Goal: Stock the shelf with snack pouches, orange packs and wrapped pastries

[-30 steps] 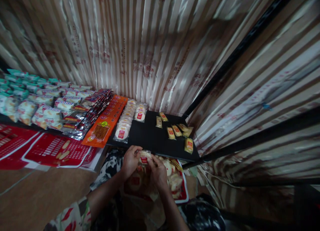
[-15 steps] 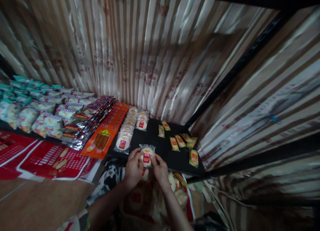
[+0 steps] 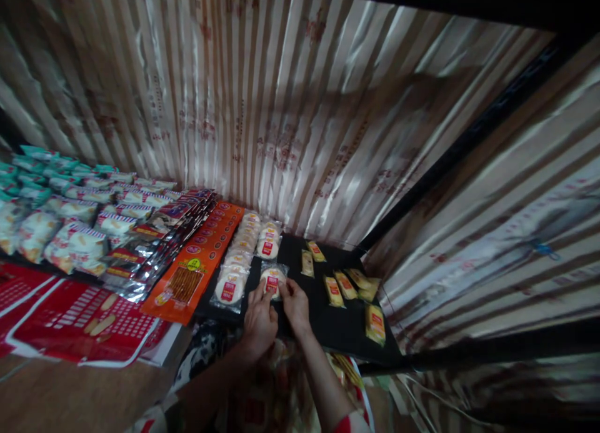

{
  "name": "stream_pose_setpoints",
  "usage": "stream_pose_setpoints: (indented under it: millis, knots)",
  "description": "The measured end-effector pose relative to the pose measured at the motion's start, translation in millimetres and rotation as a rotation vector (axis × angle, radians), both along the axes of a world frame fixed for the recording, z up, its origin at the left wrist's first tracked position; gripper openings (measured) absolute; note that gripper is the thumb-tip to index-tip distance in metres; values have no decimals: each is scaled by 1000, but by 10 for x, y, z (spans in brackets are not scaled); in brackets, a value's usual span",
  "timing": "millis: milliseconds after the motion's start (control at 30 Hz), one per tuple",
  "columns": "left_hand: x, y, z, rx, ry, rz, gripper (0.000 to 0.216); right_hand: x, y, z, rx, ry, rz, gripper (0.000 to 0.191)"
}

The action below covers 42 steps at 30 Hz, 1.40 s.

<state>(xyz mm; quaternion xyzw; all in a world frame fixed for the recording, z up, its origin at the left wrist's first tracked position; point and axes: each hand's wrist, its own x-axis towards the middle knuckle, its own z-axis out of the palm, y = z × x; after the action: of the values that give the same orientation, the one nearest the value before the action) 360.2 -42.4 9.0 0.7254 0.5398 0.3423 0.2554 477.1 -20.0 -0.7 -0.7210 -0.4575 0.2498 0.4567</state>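
Note:
Between my two hands is a clear packet of round white crackers (image 3: 272,279) with a red label, low over the black shelf (image 3: 304,302). My left hand (image 3: 260,320) grips its lower left edge with closed fingers. At its right edge, my right hand (image 3: 296,303) pinches the wrapper. Just behind it lies a short row of matching cracker packets (image 3: 269,242). To the left runs a longer overlapping row of the same packets (image 3: 230,284). Whether the held packet touches the shelf, I cannot tell.
Small yellow snack packets (image 3: 334,291) lie scattered on the shelf's right part. An orange pretzel-stick bag (image 3: 187,277), silver-and-dark packets (image 3: 135,252) and white puffed bags (image 3: 77,242) fill the left. Black bars (image 3: 450,145) and striped plastic sheeting (image 3: 262,108) border the shelf.
Both hands have carried the cracker packet farther over the shelf, towards the short row behind it. The view has shifted slightly.

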Motion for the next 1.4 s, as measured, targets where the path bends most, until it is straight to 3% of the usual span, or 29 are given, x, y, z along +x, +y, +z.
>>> stream_pose_setpoints:
  millis: [300,600,900,1100,1400]
  knots:
    - [119,391,58,-93,101,21,57,-20,397,-30,-63,-189,-24,39]
    - [197,633,-99,-40,97,27,58,-36,673,-43,-201,-302,-67,43]
    - [254,753,-202,-16,75,37,57,-90,765,35,-278,-330,-100,42]
    - [292,748,-239,3,34,26,53,-104,776,54,-227,-277,-151,36]
    - [276,725,-272,16,58,-6,56,-78,707,-27,-100,-326,-116,32]
